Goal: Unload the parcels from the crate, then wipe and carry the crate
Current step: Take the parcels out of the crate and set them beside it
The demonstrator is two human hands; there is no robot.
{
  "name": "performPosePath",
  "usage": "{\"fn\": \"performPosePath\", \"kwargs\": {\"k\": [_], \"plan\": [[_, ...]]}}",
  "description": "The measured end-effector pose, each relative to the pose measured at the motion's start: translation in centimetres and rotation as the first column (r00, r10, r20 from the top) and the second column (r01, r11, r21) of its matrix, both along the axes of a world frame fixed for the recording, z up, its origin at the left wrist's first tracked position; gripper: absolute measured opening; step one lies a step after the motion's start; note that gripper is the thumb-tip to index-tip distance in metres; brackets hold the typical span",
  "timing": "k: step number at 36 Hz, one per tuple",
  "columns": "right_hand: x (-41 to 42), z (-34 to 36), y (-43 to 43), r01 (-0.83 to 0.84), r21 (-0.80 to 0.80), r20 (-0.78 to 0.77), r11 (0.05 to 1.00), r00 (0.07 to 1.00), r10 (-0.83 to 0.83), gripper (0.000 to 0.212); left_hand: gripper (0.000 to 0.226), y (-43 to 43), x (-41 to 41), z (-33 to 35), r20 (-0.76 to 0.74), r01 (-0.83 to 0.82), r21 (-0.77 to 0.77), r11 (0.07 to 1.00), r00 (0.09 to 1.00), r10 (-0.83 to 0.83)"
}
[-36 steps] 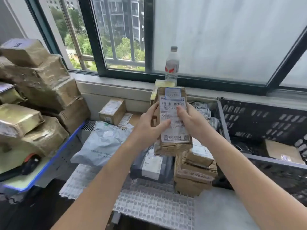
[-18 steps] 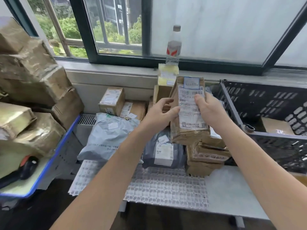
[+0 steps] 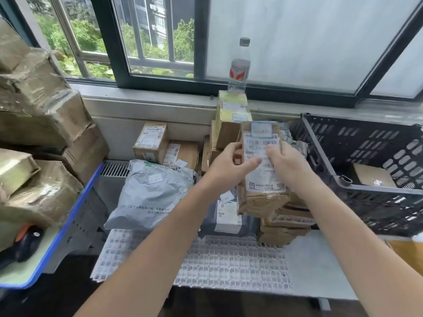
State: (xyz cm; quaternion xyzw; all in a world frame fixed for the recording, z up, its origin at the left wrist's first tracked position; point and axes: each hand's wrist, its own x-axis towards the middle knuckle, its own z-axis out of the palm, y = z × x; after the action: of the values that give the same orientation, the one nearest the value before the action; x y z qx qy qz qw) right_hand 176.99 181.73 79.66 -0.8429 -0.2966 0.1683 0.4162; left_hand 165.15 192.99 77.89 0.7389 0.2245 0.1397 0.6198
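Observation:
A brown taped parcel (image 3: 263,197) with a white shipping label is held upright between both hands, just above a stack of brown parcels (image 3: 286,223). My left hand (image 3: 225,167) grips its left edge with the thumb across the label. My right hand (image 3: 289,164) grips its right edge. The black slotted crate (image 3: 357,147) stands to the right on the platform. One brown parcel (image 3: 373,177) lies inside it.
A white grid mat (image 3: 229,261) carries a grey mailer bag (image 3: 151,193), a dark mailer (image 3: 226,216) and small boxes (image 3: 151,140) by the wall. Yellow boxes (image 3: 231,115) and a water bottle (image 3: 239,67) stand near the sill. Tall wrapped boxes (image 3: 39,115) are piled on a blue-edged cart (image 3: 68,220) at left.
Both hands have carried the labelled parcel rightward and down toward the brown stack beside the crate. The camera view has tilted lower, showing more of the mat.

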Motion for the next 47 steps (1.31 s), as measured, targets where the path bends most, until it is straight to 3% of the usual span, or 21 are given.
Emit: {"fn": "performPosePath", "kwargs": {"k": [4,9,12,18,23,25,28,32,36,40,42,47], "plan": [[-1.2,-1.1,0.5,-0.102,-0.137,-0.019,0.985,0.995,0.101,0.027,0.04,-0.2,-0.6,-2.2,-0.068,-0.053,-0.052,0.997,0.996,0.05],[-1.3,-2.8,0.8,-0.177,-0.167,-0.116,0.97,0.981,0.159,0.046,0.026,0.6,-1.2,-4.7,-0.153,-0.214,-0.26,0.941,0.972,0.179],[-1.5,-3.7,0.7,-0.2,-0.113,-0.236,0.973,0.957,0.169,0.032,0.027,1.5,-1.6,-6.0,-0.19,-0.285,-0.351,0.892,0.954,0.23],[-1.1,-6.5,1.3,-0.199,-0.25,-0.037,0.948,0.98,0.196,0.051,0.024,2.9,-1.8,-8.4,-0.19,-0.336,-0.602,0.724,0.941,0.279],[-0.9,-9.0,2.0,-0.084,-0.363,-0.112,0.928,0.993,0.046,0.073,0.022,4.1,-1.7,-10.3,-0.208,-0.315,-0.684,0.657,0.949,0.238],[-0.9,-9.7,2.2,-0.057,-0.362,-0.151,0.93,0.989,0.001,0.075,0.018,4.1,-1.6,-11.2,-0.285,-0.356,-0.6,0.716,0.932,0.224],[-0.9,-10.9,2.4,-0.018,-0.355,-0.102,0.935,0.995,-0.02,0.076,0.025,4.1,-1.2,-12.2,-0.375,-0.382,-0.311,0.87,0.891,0.257],[-1.4,-11.7,3.1,-0.003,-0.413,-0.068,0.911,0.997,-0.027,0.076,0.037,4.3,-0.5,-12.3,-0.517,-0.332,-0.091,0.939,0.822,0.241],[-1.6,-11.8,3.8,0.015,-0.445,0.012,0.896,1.0,-0.011,0.07,0.052,5.0,0.1,-13.6,-0.496,-0.336,-0.14,0.931,0.838,0.228],[-1.6,-11.9,4.3,-0.005,-0.473,0.045,0.881,0.999,0.03,0.068,0.044,4.0,-0.3,-11.9,-0.368,-0.289,-0.194,0.937,0.907,0.204],[-1.7,-12.1,4.6,-0.008,-0.517,0.079,0.856,0.995,0.057,0.068,0.04,3.8,-0.3,-12.0,-0.347,-0.191,-0.133,0.973,0.928,0.135],[-1.9,-12.4,4.8,-0.018,-0.547,0.077,0.837,0.994,0.072,0.072,0.07,4.0,-0.1,-12.4,-0.346,-0.118,0.004,0.993,0.932,0.112]]}}
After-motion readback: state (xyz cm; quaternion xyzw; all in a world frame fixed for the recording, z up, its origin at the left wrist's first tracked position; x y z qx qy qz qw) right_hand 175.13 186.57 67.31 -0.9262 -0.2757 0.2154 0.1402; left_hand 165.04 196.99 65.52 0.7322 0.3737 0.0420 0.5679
